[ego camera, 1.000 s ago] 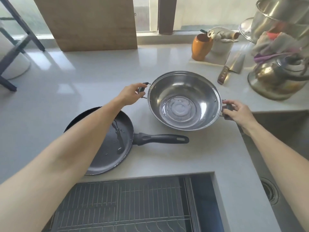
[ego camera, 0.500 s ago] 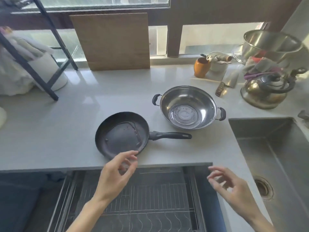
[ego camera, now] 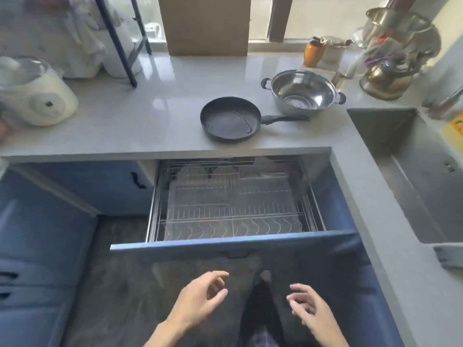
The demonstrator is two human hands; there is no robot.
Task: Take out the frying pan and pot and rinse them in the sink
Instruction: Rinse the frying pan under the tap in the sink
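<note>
A black frying pan (ego camera: 229, 119) rests on the grey counter (ego camera: 140, 116), its handle pointing right. Right behind that handle stands a steel pot (ego camera: 303, 92) with two black side handles. The steel sink (ego camera: 411, 171) is sunk into the counter at the right. Below the counter a blue drawer (ego camera: 235, 242) is pulled out, showing a wire rack inside. My left hand (ego camera: 203, 298) and my right hand (ego camera: 309, 305) hover low in front of the drawer, both holding nothing, fingers loosely curled and apart.
A white rice cooker (ego camera: 37, 93) sits at the counter's left. A brass kettle (ego camera: 387, 76), an orange cup (ego camera: 312, 53), stacked steel bowls and cloths crowd the back right. A wooden board (ego camera: 205, 25) leans at the window. Blue cabinets line the left.
Both hands let go of the pot's handles and drew back toward me, below the open drawer. The view pulled back and down, so the whole drawer and floor show.
</note>
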